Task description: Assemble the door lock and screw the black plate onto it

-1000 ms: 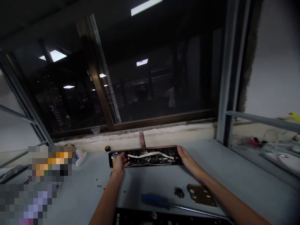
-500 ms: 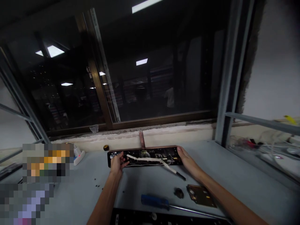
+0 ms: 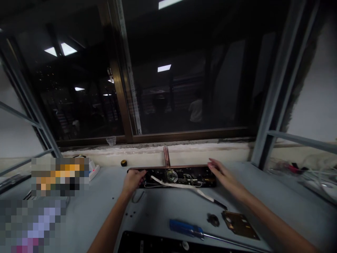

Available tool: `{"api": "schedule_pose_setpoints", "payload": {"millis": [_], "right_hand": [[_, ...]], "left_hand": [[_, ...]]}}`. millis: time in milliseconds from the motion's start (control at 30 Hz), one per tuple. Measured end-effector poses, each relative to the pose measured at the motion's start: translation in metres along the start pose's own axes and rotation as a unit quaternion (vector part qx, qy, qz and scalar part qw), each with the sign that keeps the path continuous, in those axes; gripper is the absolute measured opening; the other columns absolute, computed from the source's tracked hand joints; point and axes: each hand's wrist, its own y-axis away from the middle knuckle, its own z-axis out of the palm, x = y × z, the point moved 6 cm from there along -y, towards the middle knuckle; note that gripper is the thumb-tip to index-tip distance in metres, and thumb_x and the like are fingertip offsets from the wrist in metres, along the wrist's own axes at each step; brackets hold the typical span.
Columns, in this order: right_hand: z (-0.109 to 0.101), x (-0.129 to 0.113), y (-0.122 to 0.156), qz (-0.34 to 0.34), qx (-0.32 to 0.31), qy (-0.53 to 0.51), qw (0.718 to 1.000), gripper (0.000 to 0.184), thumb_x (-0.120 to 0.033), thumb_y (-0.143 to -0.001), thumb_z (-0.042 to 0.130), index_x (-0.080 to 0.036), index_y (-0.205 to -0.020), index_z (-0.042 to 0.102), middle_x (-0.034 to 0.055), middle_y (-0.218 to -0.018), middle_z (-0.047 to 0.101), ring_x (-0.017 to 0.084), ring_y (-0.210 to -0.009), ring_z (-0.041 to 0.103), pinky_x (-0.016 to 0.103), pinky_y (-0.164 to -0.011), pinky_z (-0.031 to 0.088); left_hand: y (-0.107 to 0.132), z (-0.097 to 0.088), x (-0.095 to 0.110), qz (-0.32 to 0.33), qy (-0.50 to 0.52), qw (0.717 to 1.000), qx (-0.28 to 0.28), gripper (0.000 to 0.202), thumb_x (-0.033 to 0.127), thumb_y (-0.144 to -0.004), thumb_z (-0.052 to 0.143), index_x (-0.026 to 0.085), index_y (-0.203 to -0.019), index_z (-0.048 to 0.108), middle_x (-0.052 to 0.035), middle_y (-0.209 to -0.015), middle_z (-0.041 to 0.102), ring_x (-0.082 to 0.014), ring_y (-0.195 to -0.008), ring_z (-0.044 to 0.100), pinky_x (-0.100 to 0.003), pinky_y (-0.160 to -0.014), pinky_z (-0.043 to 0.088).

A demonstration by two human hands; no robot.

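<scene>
A long, shallow black housing (image 3: 181, 174) with a copper-coloured rim lies open-side up on the bench, wires and small parts inside it. My left hand (image 3: 134, 180) is closed on its left end, thumb and fingers pressed together there. At the right end, my right hand (image 3: 221, 173) has its fingers stretched out beside the corner; whether they touch the rim is unclear. A white-sleeved cable (image 3: 181, 185) with a black tip runs over the housing's front edge onto the bench. Copper-coloured tubes (image 3: 166, 156) rise behind the housing.
Nearer me lie a blue-handled screwdriver (image 3: 186, 229), a small dark round part (image 3: 213, 220), a brownish plate (image 3: 240, 224) and a second black panel (image 3: 158, 244). Small screws (image 3: 131, 214) dot the bench. A power strip (image 3: 94, 170) stands left; metal posts (image 3: 276, 84) flank the window.
The housing now sits flatter, its cable further over the front edge. My right hand has let go of the right end, fingers extended. The whole view has shifted slightly.
</scene>
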Motion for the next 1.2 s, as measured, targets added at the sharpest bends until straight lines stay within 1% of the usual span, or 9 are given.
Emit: {"api": "schedule_pose_setpoints", "payload": {"millis": [100,167,233,333,467,567,733,1067,1200], "right_hand": [[0.001,-0.063,0.01,-0.121,0.031,0.112,0.986,0.039,-0.047,-0.074,0.041,-0.019,-0.101,0.051,0.0091,-0.093,0.062,0.022,-0.087,0.057,0.034,-0.078,0.043],[0.035,-0.108,0.026,-0.196,-0.075,0.208,0.955,0.027,-0.039,-0.081,0.035,-0.021,-0.085,0.056,0.0064,-0.084,0.064,0.02,-0.08,0.058,0.031,-0.075,0.042],[0.084,-0.142,0.05,-0.268,-0.195,0.3,0.894,0.029,-0.031,-0.085,0.032,-0.02,-0.082,0.058,0.0067,-0.084,0.064,0.02,-0.081,0.058,0.031,-0.075,0.041],[0.146,-0.164,0.071,-0.288,-0.232,0.412,0.833,0.028,-0.028,-0.086,0.036,-0.013,-0.088,0.059,0.0128,-0.092,0.064,0.024,-0.091,0.057,0.036,-0.081,0.038],[0.192,-0.161,0.073,-0.245,-0.222,0.443,0.834,0.025,-0.019,-0.084,0.039,-0.009,-0.1,0.055,0.0152,-0.09,0.065,0.026,-0.08,0.061,0.035,-0.069,0.043],[0.201,-0.157,0.069,-0.214,-0.216,0.453,0.838,0.025,-0.012,-0.082,0.037,-0.009,-0.101,0.054,0.0146,-0.086,0.065,0.025,-0.075,0.063,0.032,-0.061,0.044],[0.203,-0.163,0.066,-0.201,-0.214,0.452,0.843,0.025,-0.021,-0.086,0.035,-0.014,-0.094,0.058,0.0142,-0.088,0.065,0.023,-0.079,0.062,0.031,-0.064,0.043],[0.202,-0.156,0.061,-0.149,-0.188,0.424,0.873,0.029,-0.024,-0.084,0.036,-0.016,-0.083,0.064,0.0114,-0.086,0.066,0.021,-0.081,0.061,0.028,-0.064,0.04],[0.196,-0.172,0.07,-0.147,-0.178,0.408,0.884,0.032,-0.024,-0.086,0.032,-0.017,-0.086,0.064,0.0102,-0.086,0.067,0.021,-0.079,0.061,0.027,-0.063,0.038]], "left_hand": [[-0.002,-0.03,0.02,0.094,-0.045,0.994,0.034,0.004,0.018,-0.06,0.061,0.019,-0.059,0.058,-0.0017,-0.065,0.057,-0.0203,-0.081,0.055,-0.03,-0.078,0.042],[-0.006,-0.038,0.033,0.182,-0.097,0.978,0.021,0.016,0.016,-0.062,0.06,0.023,-0.077,0.062,-0.0022,-0.09,0.06,-0.0202,-0.1,0.049,-0.03,-0.092,0.033],[-0.011,-0.03,0.04,0.269,-0.19,0.943,-0.048,0.022,0.018,-0.066,0.057,0.023,-0.088,0.061,-0.0032,-0.104,0.058,-0.0204,-0.107,0.046,-0.03,-0.096,0.029],[-0.019,-0.009,0.033,0.307,-0.281,0.895,-0.163,0.022,0.022,-0.068,0.056,0.025,-0.089,0.062,-0.0022,-0.097,0.063,-0.0204,-0.096,0.054,-0.028,-0.088,0.036],[-0.029,0.005,0.023,0.292,-0.308,0.88,-0.214,0.031,0.02,-0.059,0.065,0.028,-0.089,0.062,0.0006,-0.09,0.066,-0.0218,-0.089,0.058,-0.026,-0.08,0.039],[-0.035,0.009,0.019,0.28,-0.336,0.873,-0.216,0.024,0.023,-0.063,0.061,0.027,-0.087,0.062,-0.0021,-0.093,0.066,-0.0245,-0.094,0.056,-0.029,-0.084,0.037],[-0.043,0.013,0.012,0.264,-0.375,0.861,-0.22,0.013,0.024,-0.068,0.057,0.026,-0.08,0.061,-0.0042,-0.091,0.065,-0.0255,-0.096,0.055,-0.032,-0.086,0.035],[-0.042,0.015,0.012,0.262,-0.424,0.841,-0.21,0.014,0.03,-0.072,0.053,0.025,-0.084,0.06,-0.0062,-0.092,0.064,-0.0268,-0.095,0.055,-0.035,-0.083,0.037],[-0.043,0.016,0.011,0.257,-0.432,0.841,-0.199,0.015,0.026,-0.073,0.051,0.026,-0.085,0.06,-0.0048,-0.091,0.065,-0.0247,-0.096,0.055,-0.033,-0.083,0.037]]}}
